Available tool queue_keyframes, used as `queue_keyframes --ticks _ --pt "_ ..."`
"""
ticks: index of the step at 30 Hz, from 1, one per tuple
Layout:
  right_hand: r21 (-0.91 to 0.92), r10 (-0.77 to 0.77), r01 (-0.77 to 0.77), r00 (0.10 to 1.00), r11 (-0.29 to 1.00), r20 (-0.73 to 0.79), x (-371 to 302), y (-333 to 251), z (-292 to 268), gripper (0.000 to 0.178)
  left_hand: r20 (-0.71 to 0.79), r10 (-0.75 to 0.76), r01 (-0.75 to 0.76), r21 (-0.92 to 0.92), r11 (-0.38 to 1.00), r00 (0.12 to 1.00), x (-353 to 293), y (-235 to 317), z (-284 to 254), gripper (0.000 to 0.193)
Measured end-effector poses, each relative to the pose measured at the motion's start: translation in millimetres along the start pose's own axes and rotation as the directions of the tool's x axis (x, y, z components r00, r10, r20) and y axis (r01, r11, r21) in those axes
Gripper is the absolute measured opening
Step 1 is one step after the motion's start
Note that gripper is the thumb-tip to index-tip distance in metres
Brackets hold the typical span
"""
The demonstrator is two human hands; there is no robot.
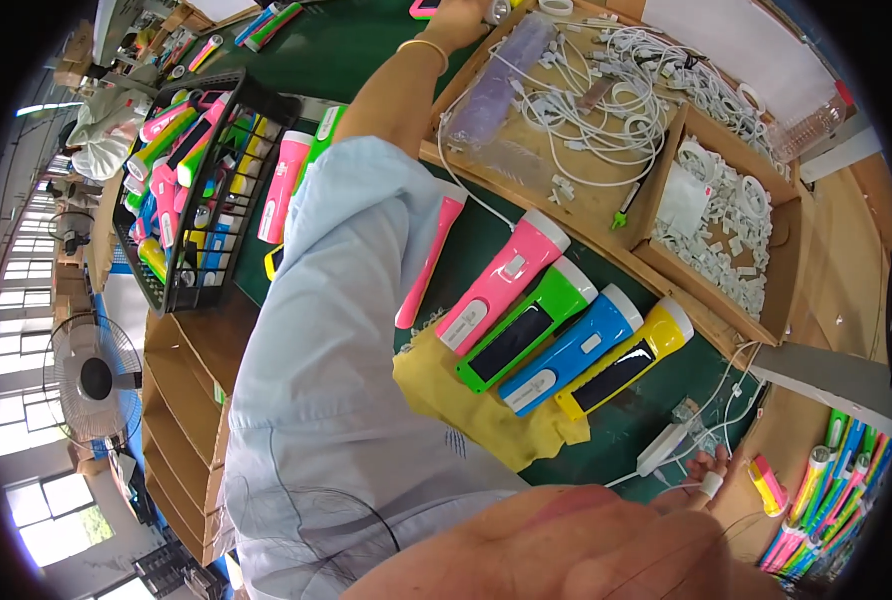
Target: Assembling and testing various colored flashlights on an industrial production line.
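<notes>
My left arm, in a light blue sleeve, stretches to the top edge. There my left hand (459, 22), below a bracelet, is beside a flashlight's round silver head (497, 11); its fingers are mostly cut off. At the lower right my right hand (704, 468), with a white band on it, has its fingers curled at a white cable (718, 428). A white adapter-like block (663, 449) lies left of it. Between the arms lie a pink flashlight (506, 280), a green one (528, 325), a blue one (572, 348) and a yellow one (626, 360), side by side on a yellow cloth (446, 395).
A cardboard tray (526, 175) holds tangled white cables, with a smaller box (791, 250) of white connectors inside. The black crate (201, 240) at left is full of flashlights. Other flashlights (831, 490) are piled at lower right. Cardboard shelving (181, 400) and a fan (94, 378) stand left.
</notes>
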State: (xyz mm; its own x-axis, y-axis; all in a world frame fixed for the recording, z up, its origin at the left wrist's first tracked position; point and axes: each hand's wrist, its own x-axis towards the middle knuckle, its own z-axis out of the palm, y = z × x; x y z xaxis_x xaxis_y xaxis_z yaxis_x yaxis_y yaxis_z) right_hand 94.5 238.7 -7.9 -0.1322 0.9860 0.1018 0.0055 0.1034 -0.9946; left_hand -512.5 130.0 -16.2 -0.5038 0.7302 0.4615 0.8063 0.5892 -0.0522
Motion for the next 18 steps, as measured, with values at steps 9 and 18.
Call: queue_keyframes --ticks 9,18 --pt "0.088 0.172 -0.423 0.538 0.902 0.825 -47.1 -29.4 24.8 0.064 0.152 -0.044 0.095 -0.79 -0.605 0.987 -93.6 135.0 -180.2 0.039" --pt "0.527 -0.573 0.272 0.589 0.805 0.57 -114.9 -30.9 29.1 0.04 0.236 0.101 0.252 -0.796 -0.55 0.966 -273.5 285.2 -190.8 0.084"
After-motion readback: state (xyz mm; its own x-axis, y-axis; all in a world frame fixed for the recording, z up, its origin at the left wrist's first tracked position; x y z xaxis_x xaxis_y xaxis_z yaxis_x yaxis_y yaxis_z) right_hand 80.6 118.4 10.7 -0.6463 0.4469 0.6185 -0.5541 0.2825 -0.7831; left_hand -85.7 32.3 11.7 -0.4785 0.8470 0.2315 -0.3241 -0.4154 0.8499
